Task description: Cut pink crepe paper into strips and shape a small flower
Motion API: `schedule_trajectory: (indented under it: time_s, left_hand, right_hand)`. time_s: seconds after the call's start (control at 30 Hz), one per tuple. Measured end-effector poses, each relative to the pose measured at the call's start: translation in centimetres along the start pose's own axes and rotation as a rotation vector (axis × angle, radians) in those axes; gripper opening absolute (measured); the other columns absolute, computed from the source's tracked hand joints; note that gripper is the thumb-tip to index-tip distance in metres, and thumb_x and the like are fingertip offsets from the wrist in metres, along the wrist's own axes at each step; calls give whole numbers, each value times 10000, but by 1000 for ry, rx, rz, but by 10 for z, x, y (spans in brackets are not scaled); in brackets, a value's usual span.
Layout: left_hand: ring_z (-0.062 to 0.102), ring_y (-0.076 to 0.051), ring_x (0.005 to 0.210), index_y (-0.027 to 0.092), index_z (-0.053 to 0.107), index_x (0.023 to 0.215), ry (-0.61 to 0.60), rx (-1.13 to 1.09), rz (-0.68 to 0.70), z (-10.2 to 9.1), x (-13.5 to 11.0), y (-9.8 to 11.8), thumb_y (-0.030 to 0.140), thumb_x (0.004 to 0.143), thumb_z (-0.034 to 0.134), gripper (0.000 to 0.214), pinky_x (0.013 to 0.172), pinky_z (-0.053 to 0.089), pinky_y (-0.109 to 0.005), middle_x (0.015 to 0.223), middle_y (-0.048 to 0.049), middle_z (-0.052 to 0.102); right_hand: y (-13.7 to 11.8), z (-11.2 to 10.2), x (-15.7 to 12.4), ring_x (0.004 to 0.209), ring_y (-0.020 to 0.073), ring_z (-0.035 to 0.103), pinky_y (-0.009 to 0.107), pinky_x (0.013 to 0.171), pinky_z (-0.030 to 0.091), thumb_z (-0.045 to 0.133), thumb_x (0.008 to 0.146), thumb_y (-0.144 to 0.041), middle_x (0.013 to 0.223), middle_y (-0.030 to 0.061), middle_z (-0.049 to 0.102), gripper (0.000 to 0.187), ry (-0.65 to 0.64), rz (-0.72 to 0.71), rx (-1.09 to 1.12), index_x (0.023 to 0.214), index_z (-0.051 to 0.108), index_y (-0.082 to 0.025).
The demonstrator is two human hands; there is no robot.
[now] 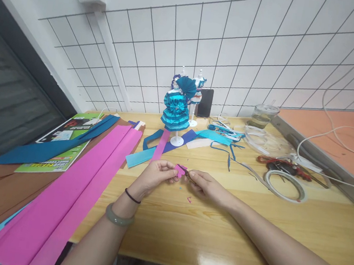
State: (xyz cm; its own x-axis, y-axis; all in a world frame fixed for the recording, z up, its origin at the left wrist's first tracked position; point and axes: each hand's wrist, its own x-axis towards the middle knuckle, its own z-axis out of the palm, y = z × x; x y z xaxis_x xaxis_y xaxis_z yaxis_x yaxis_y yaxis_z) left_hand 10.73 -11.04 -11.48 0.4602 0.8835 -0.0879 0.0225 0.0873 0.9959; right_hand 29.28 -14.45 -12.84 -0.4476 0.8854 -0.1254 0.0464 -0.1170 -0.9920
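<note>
Over the middle of the wooden table (216, 233), my left hand (155, 175) pinches a small pink paper piece (180, 170). My right hand (204, 184) is closed around a thin tool, probably small scissors (189, 175), whose tip touches the pink piece. Tiny pink scraps (189, 199) lie on the table just below my hands. A green bangle and a black band circle my left wrist.
Long pink crepe sheets (67, 196), brown and blue sheets and a green booklet (61, 143) lie at the left. Behind stand a blue paper dress on a small stand (176, 115), a phone (205, 102), a glass jar (262, 115), tape rolls (284, 185), red-handled scissors (277, 164) and blue scraps.
</note>
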Motion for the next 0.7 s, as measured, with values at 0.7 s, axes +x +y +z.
schedule_trajectory:
  time_s: [0.7]
  left_hand:
    - [599,-137,640,95,629,767,-16,20,-31,1,1,-1,310,700,637,226,632,454,-253,725,-91,663]
  right_hand:
    - [-7,2,-2,528,109,344,243,536,310,347,858,-513,537,-50,334,390,59,-118,-197,706,483,-180]
